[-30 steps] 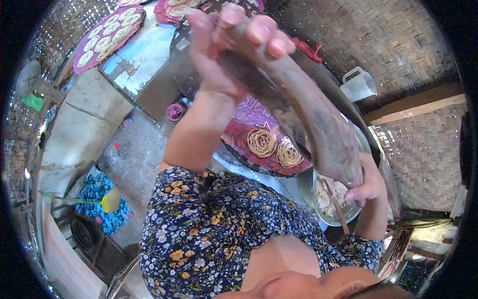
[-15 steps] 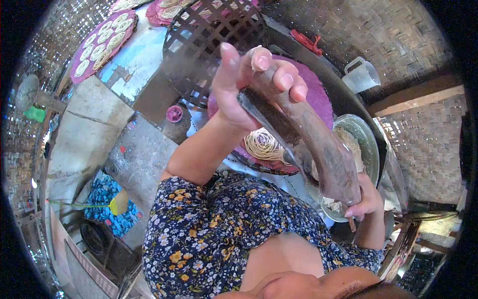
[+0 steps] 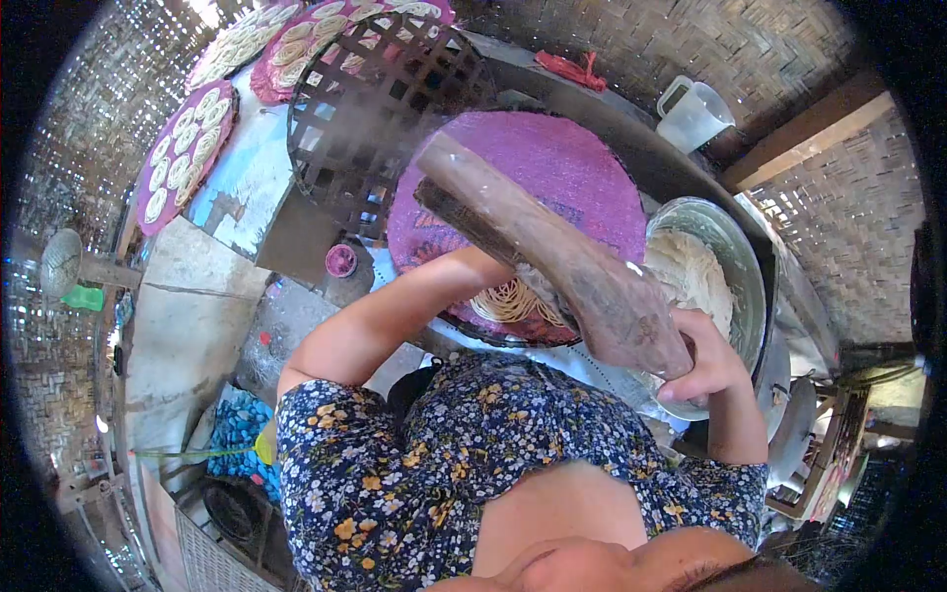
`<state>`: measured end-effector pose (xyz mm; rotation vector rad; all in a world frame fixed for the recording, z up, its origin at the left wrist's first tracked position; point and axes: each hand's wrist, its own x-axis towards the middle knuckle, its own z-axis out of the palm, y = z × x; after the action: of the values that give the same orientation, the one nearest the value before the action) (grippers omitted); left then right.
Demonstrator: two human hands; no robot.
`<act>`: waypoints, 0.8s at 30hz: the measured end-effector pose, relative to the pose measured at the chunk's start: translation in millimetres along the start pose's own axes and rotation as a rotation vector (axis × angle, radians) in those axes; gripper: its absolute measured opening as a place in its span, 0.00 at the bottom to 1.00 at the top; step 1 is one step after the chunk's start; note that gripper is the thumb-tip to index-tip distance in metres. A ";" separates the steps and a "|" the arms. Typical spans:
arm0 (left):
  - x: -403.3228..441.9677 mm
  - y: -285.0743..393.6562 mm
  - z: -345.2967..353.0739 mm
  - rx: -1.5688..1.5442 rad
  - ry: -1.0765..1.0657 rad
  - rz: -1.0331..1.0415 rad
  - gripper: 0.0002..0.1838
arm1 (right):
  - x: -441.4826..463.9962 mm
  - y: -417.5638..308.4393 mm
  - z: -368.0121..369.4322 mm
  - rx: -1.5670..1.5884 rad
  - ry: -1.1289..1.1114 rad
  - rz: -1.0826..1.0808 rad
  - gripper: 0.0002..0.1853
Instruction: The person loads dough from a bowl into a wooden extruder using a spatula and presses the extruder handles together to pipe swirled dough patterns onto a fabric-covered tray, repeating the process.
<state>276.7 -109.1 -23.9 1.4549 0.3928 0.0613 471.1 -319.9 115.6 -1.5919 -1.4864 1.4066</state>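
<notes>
A long brown wooden tool (image 3: 597,286) with a dark slotted upper part lies slantwise across the middle of view. My right hand (image 3: 712,360) is closed round its lower right end. My left forearm reaches under the tool's middle, and my left hand is hidden behind it. Below the tool is a round tray covered in purple cloth (image 3: 582,168), with a coil of pale noodle strands (image 3: 511,301) near its lower edge, partly covered by the tool. Beside the tray at the right, a large metal bowl (image 3: 745,242) holds pale dough or flour (image 3: 691,261).
A dark lattice basket (image 3: 345,109) stands beyond the tray. Round trays with noodle coils (image 3: 182,158) lie at the upper left. A clear plastic jug (image 3: 695,116) and a red bag (image 3: 572,69) are near the woven wall. A small pink-topped container (image 3: 340,259) is left of the tray.
My left hand has come down from the tool's upper end and passed behind its middle. My right hand keeps its hold. More of the purple tray and basket shows.
</notes>
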 end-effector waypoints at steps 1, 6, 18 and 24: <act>4.9 -8.3 -3.9 0.043 -0.023 -0.020 0.28 | 0.6 1.2 -0.4 -0.005 0.016 -0.001 0.43; 8.2 -20.5 -6.6 0.282 0.090 0.099 0.27 | 1.7 11.2 -3.5 0.054 0.090 0.055 0.42; -51.2 23.2 -42.8 1.410 0.530 0.428 0.31 | 12.4 -2.6 2.3 0.346 0.244 0.040 0.42; -59.5 131.8 -73.6 -0.885 -0.159 0.898 0.48 | 58.4 -18.1 19.8 0.460 -0.125 0.088 0.42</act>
<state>224.9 -38.8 112.9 0.6442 -0.4179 0.7396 437.2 -266.0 107.2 -1.3111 -1.0611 1.7719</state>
